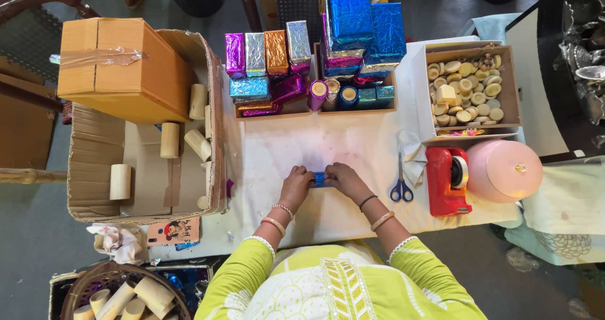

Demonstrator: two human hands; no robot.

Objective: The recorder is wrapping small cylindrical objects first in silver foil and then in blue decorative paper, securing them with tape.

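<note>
On the white table point(353, 150) my left hand point(296, 186) and my right hand point(343, 179) close from both sides on a small object wrapped in shiny blue foil point(319, 179). Only a narrow strip of the foil shows between my fingers. Both wrists wear bangles, and my sleeves are lime green. Blue-handled scissors point(401, 184) lie just right of my right hand. A red tape dispenser point(446, 180) stands beyond them.
Two trays at the back hold foil-wrapped boxes point(268, 55) and stacked blue parcels point(362, 30). A box of wooden discs point(466, 87) is at back right, a pink round lid point(504, 170) beside the dispenser. Left, a large carton point(94, 169) holds cardboard tubes and a brown box point(120, 65).
</note>
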